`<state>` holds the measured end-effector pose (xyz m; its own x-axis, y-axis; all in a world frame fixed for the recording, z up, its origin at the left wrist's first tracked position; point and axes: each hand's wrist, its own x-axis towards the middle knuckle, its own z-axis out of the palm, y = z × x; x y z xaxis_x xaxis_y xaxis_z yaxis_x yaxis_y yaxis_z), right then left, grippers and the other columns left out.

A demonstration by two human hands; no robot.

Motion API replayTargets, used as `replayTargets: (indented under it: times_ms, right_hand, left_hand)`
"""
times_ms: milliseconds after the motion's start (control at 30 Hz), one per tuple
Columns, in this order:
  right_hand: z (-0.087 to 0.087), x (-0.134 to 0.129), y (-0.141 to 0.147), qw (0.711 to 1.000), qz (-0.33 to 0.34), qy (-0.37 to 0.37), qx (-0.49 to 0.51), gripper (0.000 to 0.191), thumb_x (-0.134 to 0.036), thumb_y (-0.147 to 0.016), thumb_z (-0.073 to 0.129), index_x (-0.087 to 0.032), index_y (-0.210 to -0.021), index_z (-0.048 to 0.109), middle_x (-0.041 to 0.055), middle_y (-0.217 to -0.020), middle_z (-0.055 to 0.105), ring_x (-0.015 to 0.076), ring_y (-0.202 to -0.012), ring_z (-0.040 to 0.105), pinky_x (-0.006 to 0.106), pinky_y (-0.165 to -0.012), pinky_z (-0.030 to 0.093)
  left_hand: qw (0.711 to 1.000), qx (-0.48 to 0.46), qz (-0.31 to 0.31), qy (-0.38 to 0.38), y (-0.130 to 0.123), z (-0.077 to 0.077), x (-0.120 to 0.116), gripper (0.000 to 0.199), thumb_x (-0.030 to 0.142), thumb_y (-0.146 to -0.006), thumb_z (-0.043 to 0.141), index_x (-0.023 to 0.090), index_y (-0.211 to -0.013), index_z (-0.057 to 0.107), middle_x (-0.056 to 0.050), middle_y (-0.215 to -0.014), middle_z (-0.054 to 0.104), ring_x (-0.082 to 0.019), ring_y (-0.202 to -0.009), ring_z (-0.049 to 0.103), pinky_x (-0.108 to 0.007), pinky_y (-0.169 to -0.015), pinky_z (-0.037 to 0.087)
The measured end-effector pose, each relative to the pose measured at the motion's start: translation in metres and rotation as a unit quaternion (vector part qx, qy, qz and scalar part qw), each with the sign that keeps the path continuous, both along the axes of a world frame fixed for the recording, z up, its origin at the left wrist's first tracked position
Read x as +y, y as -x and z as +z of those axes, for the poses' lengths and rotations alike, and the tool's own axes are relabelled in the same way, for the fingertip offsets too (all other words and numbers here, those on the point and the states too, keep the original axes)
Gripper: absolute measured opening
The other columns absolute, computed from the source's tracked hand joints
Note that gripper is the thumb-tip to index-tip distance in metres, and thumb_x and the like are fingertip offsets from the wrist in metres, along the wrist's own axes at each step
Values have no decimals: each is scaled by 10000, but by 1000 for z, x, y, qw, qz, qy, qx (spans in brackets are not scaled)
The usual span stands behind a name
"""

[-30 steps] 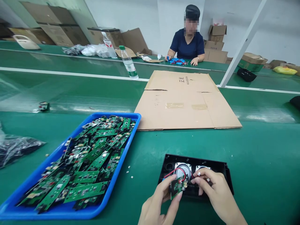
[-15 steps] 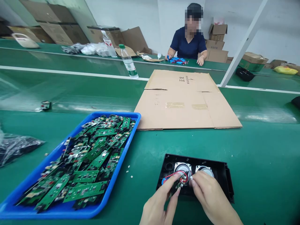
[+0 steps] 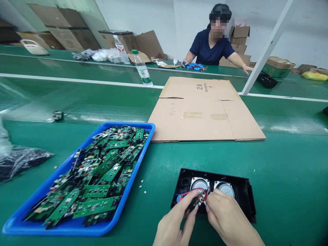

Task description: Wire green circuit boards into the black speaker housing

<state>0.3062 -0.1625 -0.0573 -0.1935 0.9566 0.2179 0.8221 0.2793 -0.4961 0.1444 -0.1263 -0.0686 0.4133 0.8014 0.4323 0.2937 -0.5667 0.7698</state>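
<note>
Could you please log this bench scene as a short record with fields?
left hand: pinching a small circuit board over the black housing
right hand: fingertips at the board's red wire
housing contents: two round speakers
blue tray: left of the hands, heaped with green circuit boards
beyond: flat cardboard sheet, water bottle
other person: seated across the bench

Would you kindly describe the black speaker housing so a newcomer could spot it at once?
Start at the blue tray heaped with green circuit boards on the green bench. Just to its right, directly in front of the two hands, lies the black housing. It alone is an open, shallow black shell, with two round silver speakers side by side inside.
</note>
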Motion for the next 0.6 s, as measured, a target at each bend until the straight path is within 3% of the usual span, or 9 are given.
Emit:
replayTargets:
  times_ms: [300, 600]
  right_hand:
    - [-3, -2, -1, 999, 4, 38, 16, 226, -74, -867, 321, -163, -737, 484, 20, -674, 547, 135, -607, 459, 232, -525, 302]
    - [1, -2, -2, 998, 2, 51, 21, 228, -87, -882, 295, -179, -702, 400, 11, -665, 520, 128, -599, 439, 232, -527, 291]
  left_hand:
    - [991, 94, -55, -83, 4, 8, 6, 243, 193, -969, 368, 193, -1179, 489, -49, -1003, 717, -106, -913, 691, -122, -863, 496]
    - [997, 44, -46, -43, 1, 5, 3, 231, 203, -972, 377, 217, -1155, 517, -26, -988, 703, -105, -906, 681, -129, -851, 509]
